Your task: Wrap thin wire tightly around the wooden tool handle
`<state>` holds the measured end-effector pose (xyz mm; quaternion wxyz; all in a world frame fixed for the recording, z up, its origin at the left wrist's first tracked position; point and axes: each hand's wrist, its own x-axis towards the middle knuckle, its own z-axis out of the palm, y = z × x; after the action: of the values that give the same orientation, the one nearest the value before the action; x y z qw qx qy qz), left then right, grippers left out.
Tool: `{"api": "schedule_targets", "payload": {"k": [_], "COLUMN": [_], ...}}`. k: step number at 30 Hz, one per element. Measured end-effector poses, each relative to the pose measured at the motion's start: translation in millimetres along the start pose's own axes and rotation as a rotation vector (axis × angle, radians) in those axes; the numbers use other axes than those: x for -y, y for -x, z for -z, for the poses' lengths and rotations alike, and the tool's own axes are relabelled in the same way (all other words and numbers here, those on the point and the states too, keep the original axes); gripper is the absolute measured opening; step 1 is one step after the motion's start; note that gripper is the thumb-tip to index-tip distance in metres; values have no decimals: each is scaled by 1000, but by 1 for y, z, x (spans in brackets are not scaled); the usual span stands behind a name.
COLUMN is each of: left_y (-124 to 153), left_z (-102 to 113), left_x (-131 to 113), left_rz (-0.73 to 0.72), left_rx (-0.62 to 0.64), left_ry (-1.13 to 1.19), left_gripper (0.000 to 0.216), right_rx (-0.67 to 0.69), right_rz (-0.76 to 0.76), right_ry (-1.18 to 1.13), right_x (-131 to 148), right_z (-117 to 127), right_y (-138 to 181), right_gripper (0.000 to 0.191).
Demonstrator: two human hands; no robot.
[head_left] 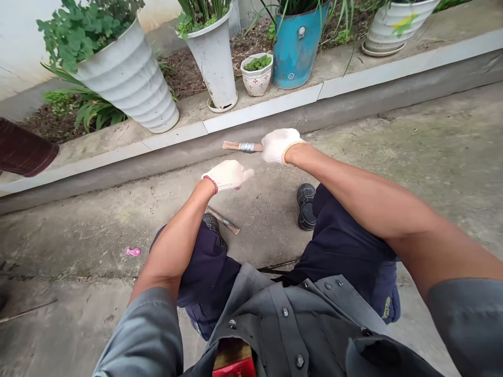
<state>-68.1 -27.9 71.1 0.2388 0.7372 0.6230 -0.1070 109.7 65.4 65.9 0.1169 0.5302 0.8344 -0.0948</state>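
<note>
A brown stick [231, 145] banded with silvery wire [247, 147] juts from the right fingers [269, 148], gloved in white with a yellow cuff [287, 152]; the left fingers [245, 175] wear white with red trim [212, 184]. Beyond both, red motifs [257, 82] dot a white pot [257, 91].

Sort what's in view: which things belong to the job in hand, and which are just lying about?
Belong to the job:
wire-wrapped stick, held in the gloved right hand
probably the second wire-bound stick, by the left shoe

Apparently just lying about:
small pink item
blue bucket planter
white ribbed pot
</note>
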Motion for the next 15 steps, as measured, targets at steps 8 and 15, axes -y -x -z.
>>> {"api": "schedule_targets", "payload": {"k": [8,15], "left_y": [-11,-12], "left_z": [-2,15], "left_x": [32,42], "left_rz": [27,40], "left_rx": [39,-107], "left_ry": [22,90], "left_gripper": [61,60], "right_rx": [113,659], "right_rz": [248,494], "right_ry": [-741,-543], "right_x": [-19,-23], "right_z": [28,20], "right_y": [41,57], "right_gripper": [37,44]}}
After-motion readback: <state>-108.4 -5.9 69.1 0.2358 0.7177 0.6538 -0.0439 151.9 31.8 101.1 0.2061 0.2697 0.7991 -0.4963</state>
